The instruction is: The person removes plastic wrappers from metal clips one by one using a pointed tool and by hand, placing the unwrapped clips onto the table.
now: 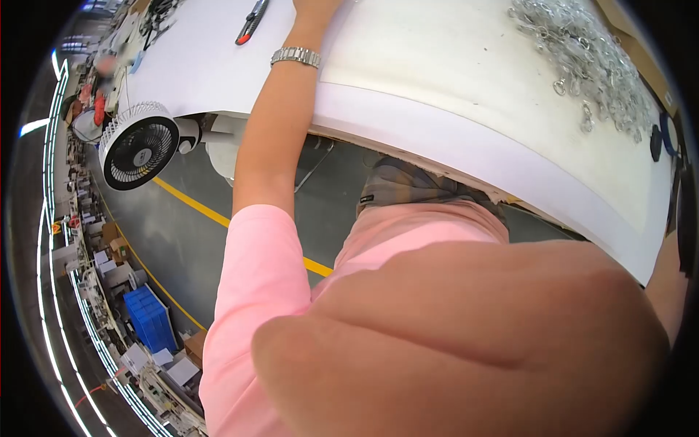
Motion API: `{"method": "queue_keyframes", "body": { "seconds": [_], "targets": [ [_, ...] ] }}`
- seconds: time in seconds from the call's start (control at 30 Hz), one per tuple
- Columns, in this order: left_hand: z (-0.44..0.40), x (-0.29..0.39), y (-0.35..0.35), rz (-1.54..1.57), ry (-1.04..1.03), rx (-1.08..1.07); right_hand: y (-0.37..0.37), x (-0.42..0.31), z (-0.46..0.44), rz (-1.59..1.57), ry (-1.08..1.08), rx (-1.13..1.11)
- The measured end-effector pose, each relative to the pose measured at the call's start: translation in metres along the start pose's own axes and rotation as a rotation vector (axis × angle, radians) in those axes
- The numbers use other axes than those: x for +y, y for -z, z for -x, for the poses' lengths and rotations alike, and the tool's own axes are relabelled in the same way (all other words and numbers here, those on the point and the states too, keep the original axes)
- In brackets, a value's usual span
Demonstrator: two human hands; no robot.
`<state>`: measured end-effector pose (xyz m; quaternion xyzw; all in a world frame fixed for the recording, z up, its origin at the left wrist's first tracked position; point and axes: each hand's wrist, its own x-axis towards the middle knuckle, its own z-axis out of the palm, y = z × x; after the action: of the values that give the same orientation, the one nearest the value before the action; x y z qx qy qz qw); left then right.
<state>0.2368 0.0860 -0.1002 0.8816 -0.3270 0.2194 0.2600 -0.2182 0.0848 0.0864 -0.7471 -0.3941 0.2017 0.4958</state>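
Observation:
My left hand [316, 9] is at the top edge over the white table [408, 51]. Its fingers lie outside the view, and a metal watch [295, 56] circles the wrist. Just left of it lies a black and red cutter knife [251, 23], apart from the hand. Very close to the camera, my right hand [466, 335] fills the lower right as a large blurred shape. Its fingertips and anything in them cannot be made out. A pile of small clear and metal pieces [582, 62] lies on the table at the upper right.
A white and black fan [140, 151] hangs at the table's left front edge. Cables and tools lie at the top left. Below, a grey floor [189, 233] has yellow lines. A blue crate [149, 318] and cluttered benches stand farther left. Cardboard [641, 47] borders the right.

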Motion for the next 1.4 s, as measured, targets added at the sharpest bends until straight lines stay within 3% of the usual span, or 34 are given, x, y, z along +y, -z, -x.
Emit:
{"method": "queue_keyframes", "body": {
  "seconds": [0.17, 0.47, 0.53, 0.67, 0.7, 0.73, 0.8, 0.93, 1.03, 1.13, 1.23, 1.4],
  "targets": [
    [-0.003, 0.009, 0.006, 0.009, -0.026, -0.075, 0.001, 0.003, -0.005, 0.0, 0.011, 0.044],
    [0.001, 0.01, 0.005, -0.051, -0.215, 0.032, 0.012, 0.002, -0.002, -0.015, -0.071, 0.129],
    [0.005, 0.016, 0.001, -0.054, -0.153, 0.019, 0.022, 0.007, 0.002, -0.013, -0.159, 0.173],
    [0.014, 0.054, 0.037, -0.106, 0.0, -0.155, 0.045, 0.041, 0.018, -0.161, -0.417, 0.393],
    [0.003, 0.008, -0.004, -0.129, -0.147, 0.012, 0.05, 0.057, 0.024, -0.225, -0.419, 0.452],
    [-0.001, 0.011, 0.006, -0.127, -0.067, -0.037, 0.057, 0.068, 0.03, -0.397, -0.48, 0.516],
    [0.003, 0.033, 0.03, -0.117, 0.081, -0.146, 0.069, 0.1, 0.044, -0.342, -0.425, 0.71],
    [0.005, 0.032, 0.044, -0.157, 0.104, -0.189, 0.088, 0.147, 0.085, -0.195, -0.389, 1.006],
    [0.004, 0.036, 0.052, -0.087, 0.133, -0.117, 0.092, 0.182, 0.108, -0.278, -0.357, 1.138],
    [0.008, 0.068, 0.07, 0.436, 0.163, 0.031, 0.099, 0.184, 0.116, -0.454, -0.284, 1.157],
    [0.022, 0.127, 0.089, 1.03, 0.362, -0.262, 0.1, 0.177, 0.113, -0.454, -0.245, 1.251],
    [0.047, 0.222, 0.084, 1.263, 0.277, -0.595, 0.112, 0.175, 0.117, -0.333, -0.219, 1.45]
  ]
}}
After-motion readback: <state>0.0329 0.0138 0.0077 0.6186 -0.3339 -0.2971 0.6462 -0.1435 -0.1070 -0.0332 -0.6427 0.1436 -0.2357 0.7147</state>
